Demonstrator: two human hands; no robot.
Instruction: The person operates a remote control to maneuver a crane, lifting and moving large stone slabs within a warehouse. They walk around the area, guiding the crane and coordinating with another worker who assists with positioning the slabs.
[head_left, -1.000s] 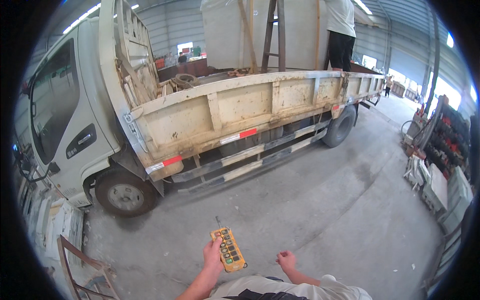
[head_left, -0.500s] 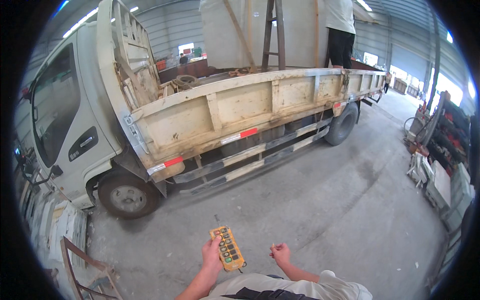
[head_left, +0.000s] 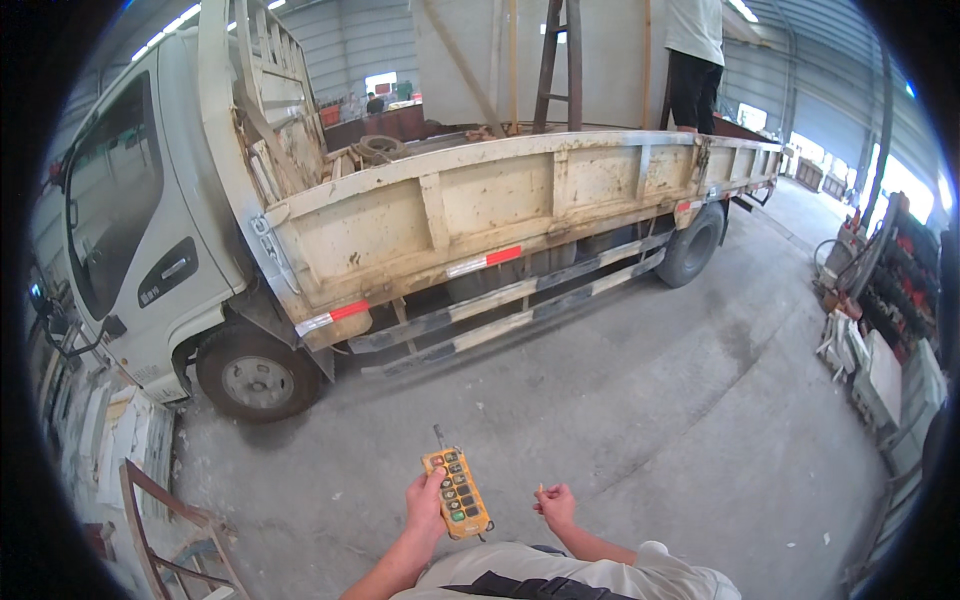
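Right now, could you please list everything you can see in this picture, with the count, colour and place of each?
truck: one, white cab, dirty cream bed, across the upper half
slabs: pale grey, upright on the truck bed, count unclear
person: one, white top, dark trousers, standing on the bed
floor: grey concrete
metal frame: one, rusty red, lower left
remote control: one, yellow, in the left hand
left hand: holding the remote control
right hand: loosely closed, apart from the remote control
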